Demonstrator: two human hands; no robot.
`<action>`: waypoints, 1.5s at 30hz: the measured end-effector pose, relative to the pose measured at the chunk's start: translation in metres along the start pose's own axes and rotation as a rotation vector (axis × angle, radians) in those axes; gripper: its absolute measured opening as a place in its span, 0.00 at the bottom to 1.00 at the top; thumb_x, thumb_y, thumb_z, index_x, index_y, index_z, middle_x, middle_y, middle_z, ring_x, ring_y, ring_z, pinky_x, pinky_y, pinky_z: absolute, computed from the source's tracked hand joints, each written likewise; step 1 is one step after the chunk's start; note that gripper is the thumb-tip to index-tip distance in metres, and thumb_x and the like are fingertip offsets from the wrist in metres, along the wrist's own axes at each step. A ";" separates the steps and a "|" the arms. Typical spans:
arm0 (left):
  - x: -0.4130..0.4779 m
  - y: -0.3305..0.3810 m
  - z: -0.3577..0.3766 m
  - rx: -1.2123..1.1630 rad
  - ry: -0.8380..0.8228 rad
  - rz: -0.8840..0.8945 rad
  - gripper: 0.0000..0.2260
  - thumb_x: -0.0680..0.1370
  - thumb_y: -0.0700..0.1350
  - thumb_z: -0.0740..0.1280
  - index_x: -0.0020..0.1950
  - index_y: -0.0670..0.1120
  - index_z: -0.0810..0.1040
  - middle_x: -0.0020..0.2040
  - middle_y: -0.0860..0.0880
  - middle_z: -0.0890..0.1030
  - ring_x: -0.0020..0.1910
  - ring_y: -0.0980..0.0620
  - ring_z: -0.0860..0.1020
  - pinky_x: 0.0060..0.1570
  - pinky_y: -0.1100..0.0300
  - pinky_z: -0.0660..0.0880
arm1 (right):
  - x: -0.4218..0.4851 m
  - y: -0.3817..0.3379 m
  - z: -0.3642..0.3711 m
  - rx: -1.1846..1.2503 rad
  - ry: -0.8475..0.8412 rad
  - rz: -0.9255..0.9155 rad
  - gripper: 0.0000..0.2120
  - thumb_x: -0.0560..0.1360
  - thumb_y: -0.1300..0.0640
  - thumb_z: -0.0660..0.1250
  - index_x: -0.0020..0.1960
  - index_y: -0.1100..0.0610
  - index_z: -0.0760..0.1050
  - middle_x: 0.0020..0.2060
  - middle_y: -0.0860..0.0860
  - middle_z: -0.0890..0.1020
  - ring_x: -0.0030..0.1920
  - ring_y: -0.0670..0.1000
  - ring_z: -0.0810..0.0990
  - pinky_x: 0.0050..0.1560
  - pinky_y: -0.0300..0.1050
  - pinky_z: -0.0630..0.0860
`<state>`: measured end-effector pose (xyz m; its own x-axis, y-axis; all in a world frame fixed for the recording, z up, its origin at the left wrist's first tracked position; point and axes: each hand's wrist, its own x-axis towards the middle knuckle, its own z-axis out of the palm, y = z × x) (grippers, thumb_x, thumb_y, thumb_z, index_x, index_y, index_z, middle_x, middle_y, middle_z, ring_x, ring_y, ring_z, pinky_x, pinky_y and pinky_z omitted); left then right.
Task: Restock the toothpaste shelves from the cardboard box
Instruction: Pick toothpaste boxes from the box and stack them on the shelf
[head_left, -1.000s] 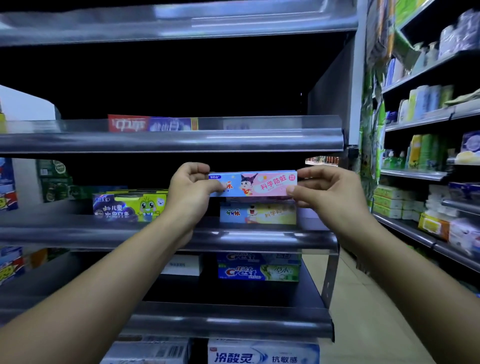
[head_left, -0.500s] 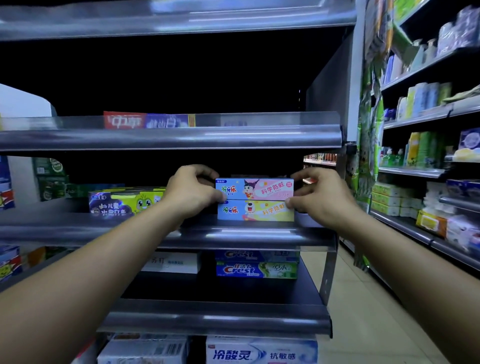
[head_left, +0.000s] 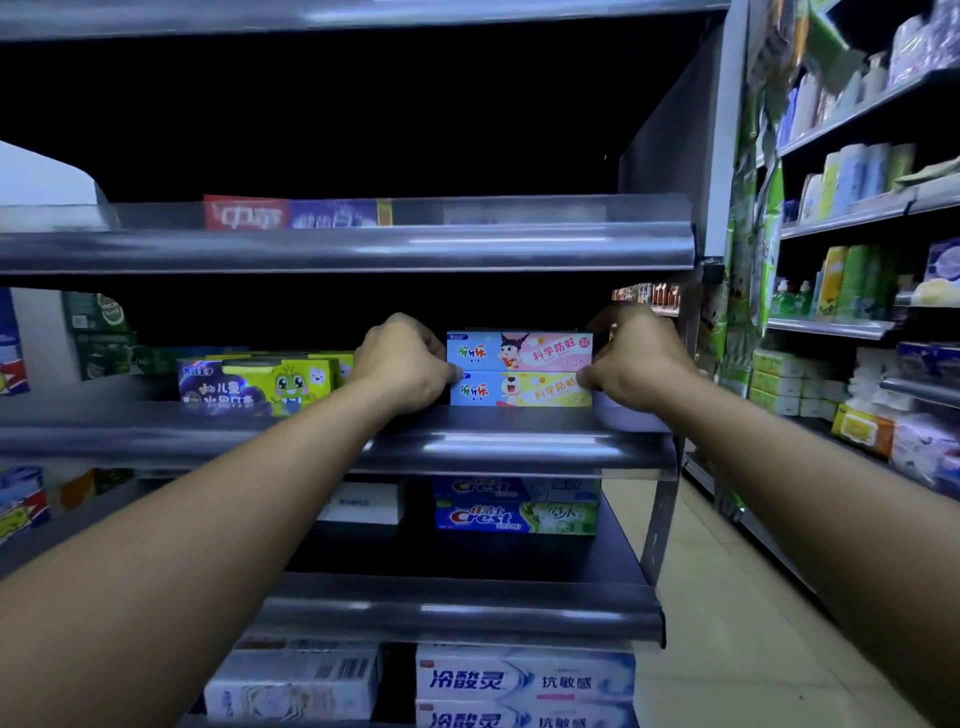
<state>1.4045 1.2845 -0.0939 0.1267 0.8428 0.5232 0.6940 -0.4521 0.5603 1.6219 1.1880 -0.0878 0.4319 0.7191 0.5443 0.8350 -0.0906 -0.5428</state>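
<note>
A pink-and-blue children's toothpaste box (head_left: 519, 351) lies on top of a yellow-and-blue one (head_left: 519, 389) on the middle shelf (head_left: 467, 441). My left hand (head_left: 402, 361) holds the left ends of the two stacked boxes with curled fingers. My right hand (head_left: 636, 358) holds their right ends, thumb at the lower box. The cardboard box is not in view.
Green-and-purple children's toothpaste packs (head_left: 260, 384) sit left on the same shelf. Crest boxes (head_left: 514, 514) lie one shelf down, white-blue boxes (head_left: 524, 680) below that. A red-blue box (head_left: 291, 213) is on the upper shelf. Another stocked rack (head_left: 857, 312) stands across the aisle at right.
Both hands carried the pink box down from the air and set it on the yellow box, then pushed the stack a little deeper on the shelf.
</note>
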 end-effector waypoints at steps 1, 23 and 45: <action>-0.003 0.000 -0.002 0.018 0.009 0.011 0.10 0.70 0.53 0.80 0.44 0.50 0.85 0.50 0.47 0.86 0.53 0.44 0.83 0.53 0.57 0.78 | -0.003 0.000 -0.001 -0.035 0.017 -0.016 0.21 0.67 0.62 0.77 0.59 0.53 0.79 0.51 0.57 0.85 0.51 0.57 0.83 0.47 0.43 0.75; -0.356 -0.290 0.086 0.315 -0.589 -0.233 0.22 0.75 0.66 0.65 0.67 0.62 0.76 0.49 0.60 0.80 0.50 0.51 0.82 0.48 0.50 0.81 | -0.371 0.102 0.183 0.476 -0.462 -0.029 0.14 0.74 0.61 0.76 0.44 0.41 0.81 0.39 0.40 0.84 0.39 0.43 0.83 0.39 0.39 0.78; -0.397 -0.319 0.110 0.366 -0.484 -0.268 0.18 0.65 0.65 0.70 0.45 0.55 0.80 0.34 0.57 0.76 0.34 0.57 0.74 0.30 0.65 0.62 | -0.472 0.105 0.223 0.409 -0.823 0.233 0.06 0.76 0.56 0.74 0.47 0.46 0.80 0.42 0.42 0.84 0.42 0.42 0.81 0.38 0.35 0.75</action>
<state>1.2111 1.1266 -0.5506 0.1608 0.9870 0.0001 0.9310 -0.1517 0.3320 1.4303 0.9925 -0.5442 0.0659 0.9875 -0.1430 0.5063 -0.1566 -0.8480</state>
